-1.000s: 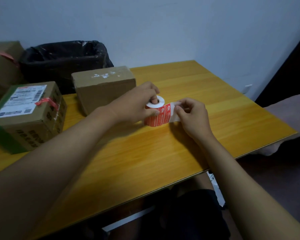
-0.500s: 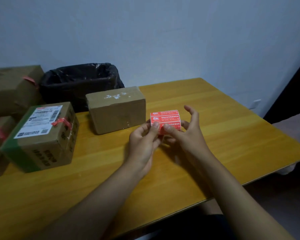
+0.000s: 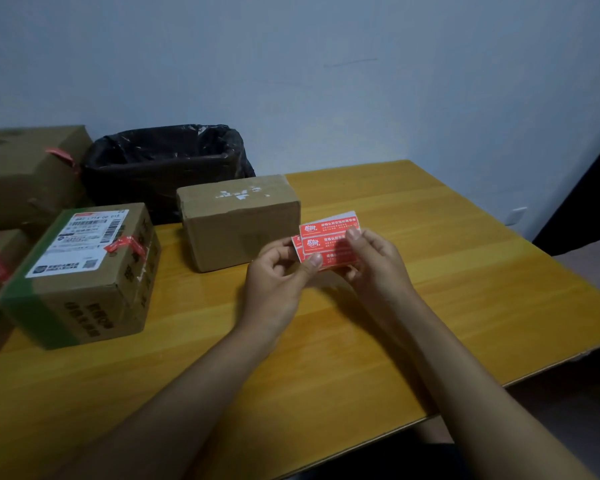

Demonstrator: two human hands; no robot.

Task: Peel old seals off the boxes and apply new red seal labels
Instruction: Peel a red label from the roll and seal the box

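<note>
Boxes are sitting along the left of the wooden surface: a labelled box wearing a crumpled red seal, then a plain box standing just beyond the hands. Behind them a bin lined with a black bag is showing no visible contents. Left hand is pinching the lower left corner of the red seal labels with its thumb, while the right hand is grasping their right edge, holding them above the surface.
</note>
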